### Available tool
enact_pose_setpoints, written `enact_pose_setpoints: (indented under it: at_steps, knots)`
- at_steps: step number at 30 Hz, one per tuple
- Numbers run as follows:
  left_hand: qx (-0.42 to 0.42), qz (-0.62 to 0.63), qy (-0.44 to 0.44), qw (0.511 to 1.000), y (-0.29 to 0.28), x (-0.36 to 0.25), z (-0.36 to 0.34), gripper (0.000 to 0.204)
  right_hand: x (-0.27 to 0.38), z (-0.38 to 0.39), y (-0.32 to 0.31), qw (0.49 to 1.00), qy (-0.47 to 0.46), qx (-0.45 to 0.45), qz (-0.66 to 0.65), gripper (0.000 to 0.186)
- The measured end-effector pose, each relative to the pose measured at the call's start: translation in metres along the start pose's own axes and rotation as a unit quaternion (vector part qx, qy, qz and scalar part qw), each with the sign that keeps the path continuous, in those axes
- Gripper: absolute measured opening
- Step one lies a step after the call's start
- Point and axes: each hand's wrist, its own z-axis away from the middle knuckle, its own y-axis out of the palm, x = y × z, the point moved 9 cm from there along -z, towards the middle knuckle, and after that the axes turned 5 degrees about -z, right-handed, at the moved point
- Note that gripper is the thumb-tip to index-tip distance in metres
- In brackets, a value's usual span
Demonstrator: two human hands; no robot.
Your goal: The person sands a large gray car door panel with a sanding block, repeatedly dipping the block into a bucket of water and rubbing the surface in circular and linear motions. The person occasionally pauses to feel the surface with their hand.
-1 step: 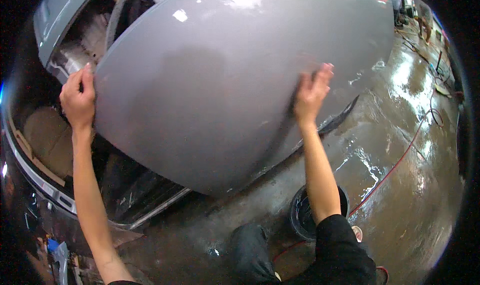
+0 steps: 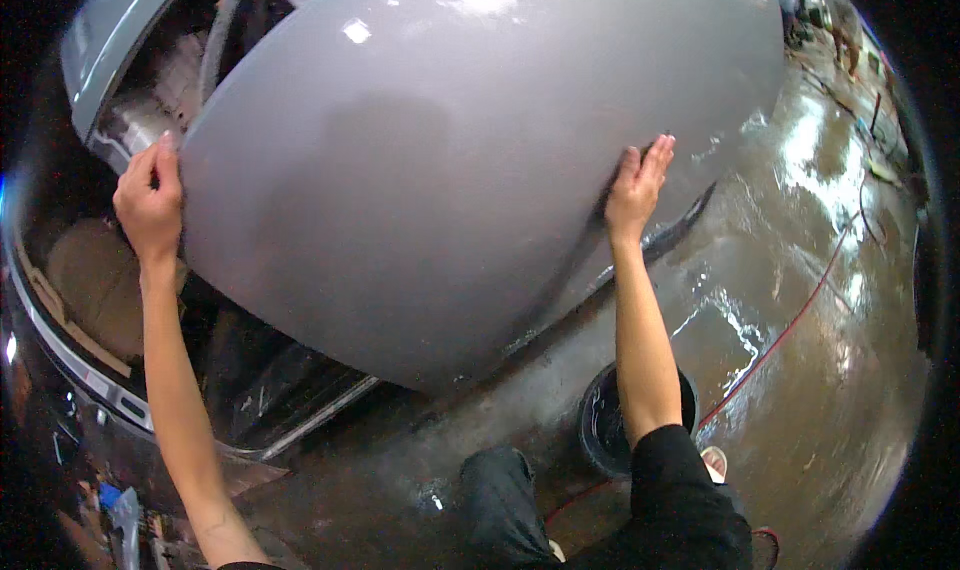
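Observation:
A broad grey car door (image 2: 430,210), wet and dull-surfaced, stands swung out in front of me. My left hand (image 2: 150,198) is closed round its left edge, thumb and forefinger pinched together near the top of the grip. Toward the right side of the panel, my right hand (image 2: 638,195) lies flat on the surface with fingers stretched out. Whether anything thin lies beneath that palm is hidden. A dark shadow falls across the middle of the door.
Left of the door are the car's opening and sill (image 2: 320,410). A black bucket (image 2: 600,425) stands under my right forearm. A red hose (image 2: 790,325) crosses the wet floor (image 2: 760,280) on the right. Blue and grey clutter (image 2: 122,515) lies at lower left.
My right hand has slid a little to the right across the door. My left hand keeps its hold on the edge. The whole view has shifted slightly.

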Motion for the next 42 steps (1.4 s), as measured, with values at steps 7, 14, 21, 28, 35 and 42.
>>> enact_pose_setpoints:
  at_steps: [7, 14, 21, 28, 35, 42]
  knots:
    - [-0.056, -0.062, 0.052, 0.995, -0.003, -0.068, 0.022, 0.039, -0.074, 0.082, -0.039, 0.985, 0.075, -0.122, -0.099, 0.03]
    - [0.254, 0.052, 0.441, 0.859, 0.115, -0.356, 0.16, 0.071, -0.136, 0.133, -0.054, 0.705, 0.485, -0.19, -0.481, 0.039]
    - [0.094, 0.004, 0.295, 0.951, 0.129, -0.356, -0.018, 0.07, -0.148, 0.249, -0.096, 0.679, 0.544, -0.054, -0.49, 0.048]
    - [0.057, -0.115, 0.231, 0.964, 0.067, -0.231, -0.086, 0.063, -0.199, 0.34, -0.127, 0.7, 0.618, 0.042, -0.357, 0.049]
    - [0.025, -0.032, 0.225, 0.973, 0.04, -0.18, -0.053, 0.056, -0.261, 0.395, -0.151, 0.596, 0.679, 0.123, -0.41, 0.042]
    - [-0.026, 0.009, 0.166, 0.986, 0.035, -0.202, -0.067, 0.047, -0.4, 0.431, -0.288, 0.755, 0.574, 0.12, 0.292, 0.046]
